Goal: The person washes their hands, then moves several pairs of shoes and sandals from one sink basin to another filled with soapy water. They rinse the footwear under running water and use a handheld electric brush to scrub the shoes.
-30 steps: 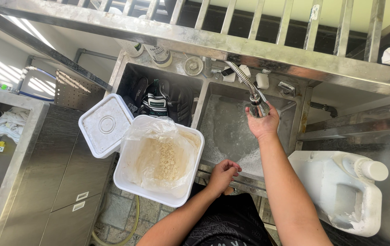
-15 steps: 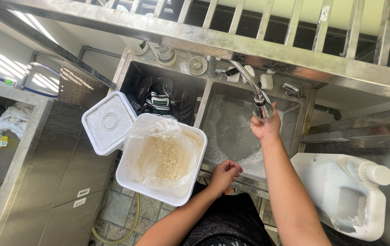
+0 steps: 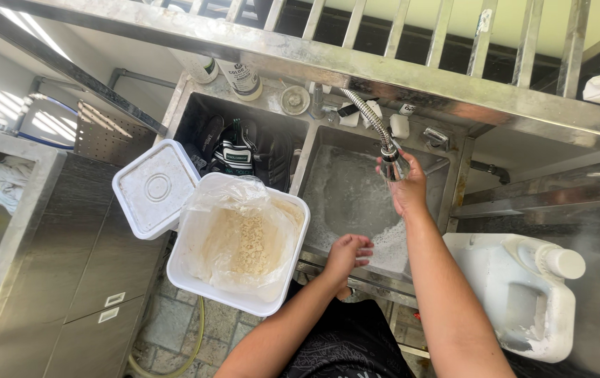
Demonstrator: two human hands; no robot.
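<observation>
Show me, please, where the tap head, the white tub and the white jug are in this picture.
tap head (image 3: 392, 166), head view, on the metal spray end that the right hand grips.
white tub (image 3: 191, 278), head view, on its near left rim.
white jug (image 3: 503, 280), head view, on its flat white side.

two sink basins (image 3: 356, 203), one white tub (image 3: 195, 276), one jug (image 3: 517, 301)

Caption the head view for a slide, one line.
Right hand grips the faucet sprayer over the sink; left hand at its front edge beside a white bin.
</observation>
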